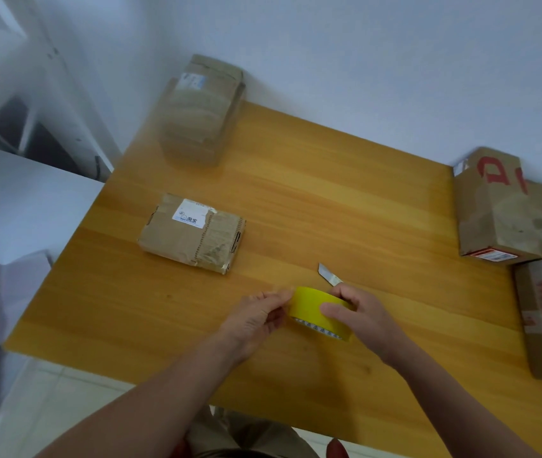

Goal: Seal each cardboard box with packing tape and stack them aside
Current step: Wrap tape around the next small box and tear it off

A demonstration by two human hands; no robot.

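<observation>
Left hand, right hand hold tape roll; boxes line table edges.

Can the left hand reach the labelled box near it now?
Probably yes: nothing lies on the table between the left hand and the box. But it pinches the tape, so it must let go first.

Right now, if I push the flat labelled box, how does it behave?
The flat box lies low and wide on the table, so it likely slides, not tips. Its creased, taped skin suggests soft walls that may dent under a pinch. Weight: cannot tell.
</observation>
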